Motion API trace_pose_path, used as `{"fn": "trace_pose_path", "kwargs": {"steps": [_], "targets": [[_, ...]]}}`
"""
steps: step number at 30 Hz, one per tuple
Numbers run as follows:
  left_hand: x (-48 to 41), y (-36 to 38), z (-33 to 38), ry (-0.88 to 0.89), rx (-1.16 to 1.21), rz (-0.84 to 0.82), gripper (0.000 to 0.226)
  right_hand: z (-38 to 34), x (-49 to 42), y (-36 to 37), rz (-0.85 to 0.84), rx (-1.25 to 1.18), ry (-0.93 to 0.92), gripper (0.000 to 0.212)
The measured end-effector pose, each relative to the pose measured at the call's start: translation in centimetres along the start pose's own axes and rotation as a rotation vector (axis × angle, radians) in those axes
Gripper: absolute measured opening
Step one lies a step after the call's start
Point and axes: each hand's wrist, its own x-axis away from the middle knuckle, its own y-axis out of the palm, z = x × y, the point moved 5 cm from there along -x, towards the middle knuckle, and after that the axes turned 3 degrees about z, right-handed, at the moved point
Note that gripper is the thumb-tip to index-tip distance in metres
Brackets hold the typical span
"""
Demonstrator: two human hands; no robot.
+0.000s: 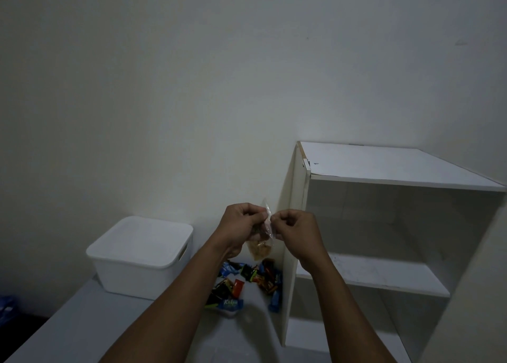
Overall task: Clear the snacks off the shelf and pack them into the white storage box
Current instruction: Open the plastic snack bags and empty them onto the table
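Note:
My left hand (241, 225) and my right hand (295, 231) both pinch the top of a small clear plastic snack bag (260, 248) with yellowish snacks in its bottom, held in the air in front of the shelf's left side panel. Below the bag, a pile of small wrapped snacks (247, 283) in blue, black, red and orange lies on the grey surface between the box and the shelf. The white storage box (137, 255) stands at the left with its lid on. The white shelf unit (384, 170) at the right shows bare boards.
The grey table surface (96, 321) runs from the box toward me. A plain wall stands behind everything. Something blue (6, 307) shows at the far left edge, below table level. The shelf's middle board (378, 275) carries nothing that I can see.

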Motion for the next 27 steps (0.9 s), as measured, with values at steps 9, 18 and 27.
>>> {"fn": "trace_pose_path", "kwargs": {"steps": [9, 18, 27], "targets": [[-0.14, -0.16, -0.47, 0.028, 0.082, 0.044, 0.022, 0.52, -0.02, -0.33, -0.031, 0.025, -0.037, 0.010], [0.07, 0.05, -0.73, 0.067, 0.138, 0.102, 0.040, 0.45, -0.03, -0.11, -0.042, 0.076, -0.062, 0.019], [0.15, 0.04, -0.91, 0.062, 0.217, 0.130, 0.038, 0.66, 0.18, -0.12, -0.059, 0.088, -0.082, 0.021]]}}
